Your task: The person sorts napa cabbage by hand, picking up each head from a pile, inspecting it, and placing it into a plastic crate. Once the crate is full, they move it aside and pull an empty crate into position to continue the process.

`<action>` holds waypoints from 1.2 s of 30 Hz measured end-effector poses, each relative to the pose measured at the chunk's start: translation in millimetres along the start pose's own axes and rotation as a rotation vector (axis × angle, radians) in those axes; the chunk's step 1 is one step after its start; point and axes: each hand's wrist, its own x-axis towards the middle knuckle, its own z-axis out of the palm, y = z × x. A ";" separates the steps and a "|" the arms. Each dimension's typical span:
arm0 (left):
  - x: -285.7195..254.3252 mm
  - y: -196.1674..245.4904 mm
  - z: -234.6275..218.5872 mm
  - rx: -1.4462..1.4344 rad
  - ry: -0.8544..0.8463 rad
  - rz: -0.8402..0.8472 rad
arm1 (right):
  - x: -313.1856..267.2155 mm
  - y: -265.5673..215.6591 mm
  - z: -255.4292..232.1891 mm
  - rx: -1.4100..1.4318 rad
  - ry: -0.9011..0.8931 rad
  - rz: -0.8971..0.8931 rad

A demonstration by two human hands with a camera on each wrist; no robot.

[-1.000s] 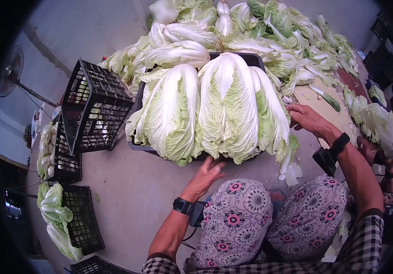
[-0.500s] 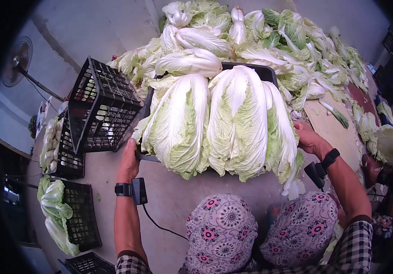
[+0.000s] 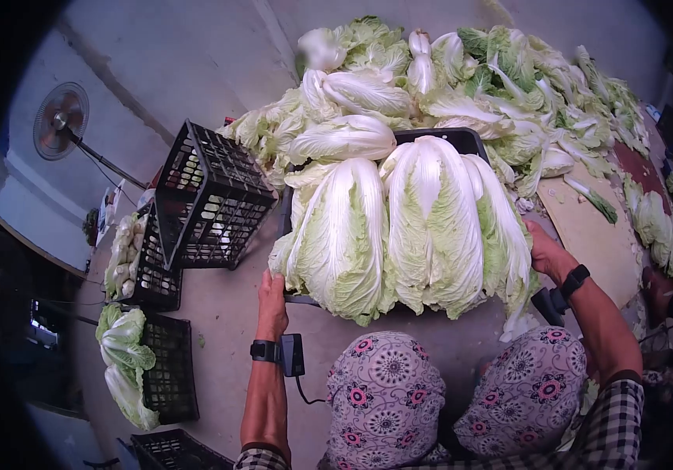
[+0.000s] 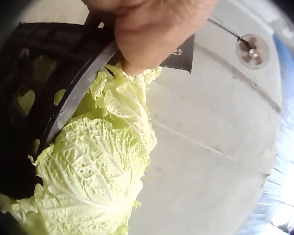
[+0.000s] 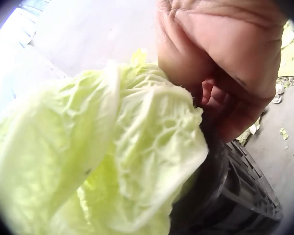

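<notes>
A black plastic crate (image 3: 468, 139), heaped with Chinese cabbages (image 3: 434, 227), stands in front of the knees. At its near left corner my left hand (image 3: 272, 304) grips the rim; in the left wrist view, that hand (image 4: 159, 29) is curled over the crate's edge (image 4: 76, 100) beside a pale green cabbage leaf (image 4: 88, 166). My right hand (image 3: 548, 251) holds the crate's right side. In the right wrist view its fingers (image 5: 235, 110) curl round the dark rim, partly hidden behind cabbage leaves (image 5: 147, 147).
A large cabbage pile (image 3: 508, 102) lies behind the crate. To the left are a tilted black crate (image 3: 215, 211), a crate of pale produce (image 3: 156, 270) and another with cabbage (image 3: 170, 368). A board (image 3: 587, 235) lies at right. A fan (image 3: 61, 120) stands far left.
My left hand has gone from beneath the crate's front edge to its near left corner and taken hold. The right hand has closed on the right side. The head view has shifted.
</notes>
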 end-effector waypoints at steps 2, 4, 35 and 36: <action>-14.2 -1.5 4.5 0.004 -0.007 0.002 | -8.5 -6.1 -5.3 -0.107 0.014 0.023; -29.5 0.1 11.8 0.021 -0.027 0.012 | -23.1 -7.6 -9.1 -0.122 0.022 0.046; -68.3 -17.0 8.9 0.115 -0.275 0.120 | -42.2 -92.1 90.5 -0.873 0.136 -0.359; -67.6 -15.6 8.9 0.110 -0.277 0.115 | -48.6 -97.0 99.5 -0.863 0.136 -0.388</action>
